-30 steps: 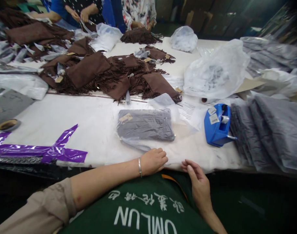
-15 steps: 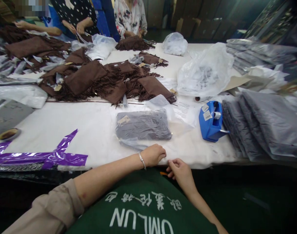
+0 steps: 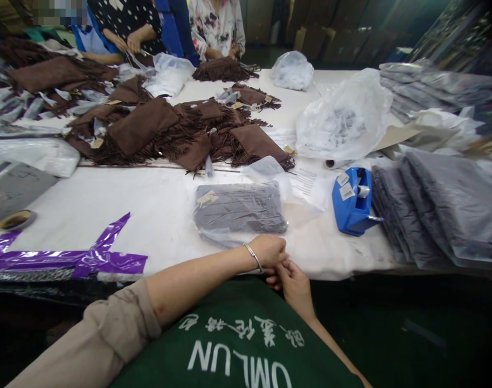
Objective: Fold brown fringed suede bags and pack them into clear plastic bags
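Observation:
My left hand (image 3: 267,250), with a bracelet at its wrist, is closed at the table's front edge. Its fingertips meet those of my right hand (image 3: 295,285), which is curled closed in front of my green apron (image 3: 237,328). What the fingers pinch, if anything, is hidden. Just beyond the hands lies a folded grey textile (image 3: 246,210) inside a clear plastic bag (image 3: 217,236), a tan tag showing at its upper left. To the right of it stands a blue tape dispenser (image 3: 351,207) with white labels.
Brown fringed textiles (image 3: 143,126) are heaped across the table's far left. Clear bags (image 3: 345,116) and stacked grey bagged goods (image 3: 443,205) occupy the right. Purple tape (image 3: 96,258) marks the front left edge, near a tape roll (image 3: 17,220). Several people (image 3: 217,27) stand opposite.
My left hand has moved right, and its fingertips now meet my right hand's. A gap separated them before. The bagged grey textile lies as it did.

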Tool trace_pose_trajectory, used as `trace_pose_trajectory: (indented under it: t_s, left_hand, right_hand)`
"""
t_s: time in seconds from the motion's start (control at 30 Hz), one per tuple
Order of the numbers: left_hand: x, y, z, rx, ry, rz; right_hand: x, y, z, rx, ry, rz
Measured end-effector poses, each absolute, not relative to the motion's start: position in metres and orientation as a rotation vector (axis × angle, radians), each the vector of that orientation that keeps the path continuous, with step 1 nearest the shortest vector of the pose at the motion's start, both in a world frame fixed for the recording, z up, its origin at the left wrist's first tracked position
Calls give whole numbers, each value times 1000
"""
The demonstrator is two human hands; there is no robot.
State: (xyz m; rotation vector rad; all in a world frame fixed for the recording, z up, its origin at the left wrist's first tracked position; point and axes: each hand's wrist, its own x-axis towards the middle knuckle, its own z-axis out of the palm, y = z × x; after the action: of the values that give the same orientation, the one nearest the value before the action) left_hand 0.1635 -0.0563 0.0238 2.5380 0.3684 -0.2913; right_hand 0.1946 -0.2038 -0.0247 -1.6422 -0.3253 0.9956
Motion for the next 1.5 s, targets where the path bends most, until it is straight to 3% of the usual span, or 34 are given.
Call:
trace_pose_trajectory:
  t_s: [0.43, 0.73, 1.1, 1.5]
  left_hand:
    - [140, -45, -5, 1843, 565, -50]
    - [138, -46, -3, 1884, 558, 5]
    - [133, -50, 7, 2361, 442, -30]
    - [134, -46, 0, 2212, 589, 55]
  right_hand:
    - [195, -200, -24, -1507, -194, 1089]
    - [193, -207, -32, -1455, -135, 1131]
    - [187, -204, -32, -1481, -200, 1097]
    - [190, -217, -31, -1477, -94, 1201]
